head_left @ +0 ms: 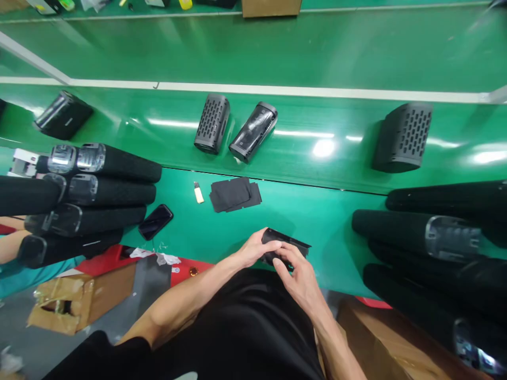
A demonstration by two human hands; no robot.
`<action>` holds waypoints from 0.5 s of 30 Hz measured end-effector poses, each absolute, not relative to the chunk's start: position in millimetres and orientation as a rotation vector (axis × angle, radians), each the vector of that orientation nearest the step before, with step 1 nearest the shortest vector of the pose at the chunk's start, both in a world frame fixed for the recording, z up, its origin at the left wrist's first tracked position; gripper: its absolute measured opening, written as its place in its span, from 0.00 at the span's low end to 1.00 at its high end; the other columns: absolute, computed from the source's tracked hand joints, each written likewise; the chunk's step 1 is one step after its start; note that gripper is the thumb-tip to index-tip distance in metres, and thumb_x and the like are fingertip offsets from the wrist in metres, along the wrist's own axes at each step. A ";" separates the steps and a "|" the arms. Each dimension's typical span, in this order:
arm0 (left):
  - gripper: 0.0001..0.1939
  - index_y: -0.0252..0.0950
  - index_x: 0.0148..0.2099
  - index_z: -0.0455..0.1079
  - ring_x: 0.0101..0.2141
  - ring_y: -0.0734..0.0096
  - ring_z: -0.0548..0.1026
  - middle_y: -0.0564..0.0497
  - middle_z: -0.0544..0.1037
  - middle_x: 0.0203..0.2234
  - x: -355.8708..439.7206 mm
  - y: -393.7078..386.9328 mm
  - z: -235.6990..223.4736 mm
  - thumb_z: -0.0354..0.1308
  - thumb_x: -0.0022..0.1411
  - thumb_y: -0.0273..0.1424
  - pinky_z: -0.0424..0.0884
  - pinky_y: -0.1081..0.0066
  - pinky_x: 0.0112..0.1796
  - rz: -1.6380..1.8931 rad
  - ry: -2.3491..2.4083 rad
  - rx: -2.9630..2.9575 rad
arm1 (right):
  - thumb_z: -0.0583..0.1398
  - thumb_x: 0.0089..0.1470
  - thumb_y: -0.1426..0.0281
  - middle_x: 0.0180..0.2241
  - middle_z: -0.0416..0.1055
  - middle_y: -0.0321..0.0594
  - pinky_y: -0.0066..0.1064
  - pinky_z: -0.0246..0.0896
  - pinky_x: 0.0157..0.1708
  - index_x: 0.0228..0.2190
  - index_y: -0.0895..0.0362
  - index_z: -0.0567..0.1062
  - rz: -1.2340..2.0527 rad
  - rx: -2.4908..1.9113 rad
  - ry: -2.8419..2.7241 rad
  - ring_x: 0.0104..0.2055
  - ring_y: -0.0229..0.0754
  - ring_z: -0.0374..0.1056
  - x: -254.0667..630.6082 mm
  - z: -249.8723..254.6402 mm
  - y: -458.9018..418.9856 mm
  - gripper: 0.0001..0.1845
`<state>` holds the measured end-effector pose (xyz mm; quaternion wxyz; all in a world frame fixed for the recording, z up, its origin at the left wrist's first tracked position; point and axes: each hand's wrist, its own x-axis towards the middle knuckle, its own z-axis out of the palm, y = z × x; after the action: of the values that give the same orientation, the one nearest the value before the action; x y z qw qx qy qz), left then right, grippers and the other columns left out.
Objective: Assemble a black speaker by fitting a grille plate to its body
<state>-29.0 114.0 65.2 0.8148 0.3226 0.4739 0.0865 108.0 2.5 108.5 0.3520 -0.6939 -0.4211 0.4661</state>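
Both my hands hold a small black part (291, 245) at the near edge of the green table (325, 227). My left hand (255, 248) grips its left end with curled fingers. Fingers of my right hand (297, 274) are pressed against its front from below right. A little farther out lies a stack of black sheets (233, 194), with a small yellowish piece (198, 193) to its left.
Black fabric-covered cylinders are stacked at the left (99, 195) and right (435, 232). Grilled black speaker housings (213, 124) (253, 132) (404, 137) (63, 115) lie on the belt behind. A black phone (156, 221) rests near the left stack. Cardboard boxes (79, 301) sit below.
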 end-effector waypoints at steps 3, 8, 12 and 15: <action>0.26 0.33 0.46 0.73 0.33 0.72 0.72 0.52 0.77 0.34 -31.8 120.0 73.0 0.72 0.43 0.35 0.67 0.73 0.36 0.224 1.020 0.579 | 0.63 0.63 0.55 0.49 0.78 0.45 0.44 0.65 0.56 0.39 0.51 0.82 1.046 -1.899 -0.820 0.52 0.52 0.74 138.0 118.6 -14.2 0.14; 0.23 0.34 0.45 0.73 0.29 0.74 0.71 0.53 0.76 0.31 -35.4 127.7 88.4 0.69 0.44 0.33 0.66 0.74 0.33 0.193 0.991 0.522 | 0.75 0.42 0.47 0.51 0.76 0.49 0.45 0.70 0.48 0.54 0.51 0.76 1.121 -1.975 -0.205 0.52 0.57 0.73 182.0 97.7 -32.5 0.41; 0.20 0.35 0.42 0.70 0.26 0.75 0.70 0.54 0.76 0.29 -37.9 131.4 95.2 0.67 0.44 0.32 0.64 0.75 0.30 0.186 1.009 0.476 | 0.80 0.32 0.54 0.45 0.78 0.45 0.39 0.73 0.40 0.62 0.48 0.71 1.374 -1.849 -0.111 0.46 0.54 0.76 172.1 80.9 -29.0 0.56; 0.20 0.36 0.42 0.70 0.25 0.76 0.69 0.55 0.75 0.28 -42.4 133.3 96.9 0.64 0.43 0.30 0.62 0.76 0.27 0.203 1.048 0.506 | 0.79 0.36 0.54 0.33 0.76 0.37 0.34 0.72 0.31 0.53 0.49 0.77 1.401 -1.710 -0.021 0.34 0.47 0.75 155.6 78.7 -26.4 0.41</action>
<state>-42.4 133.3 96.9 0.8307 0.2385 0.4939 0.0955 155.6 -26.4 78.7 0.4488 -0.6914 -0.0084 0.5661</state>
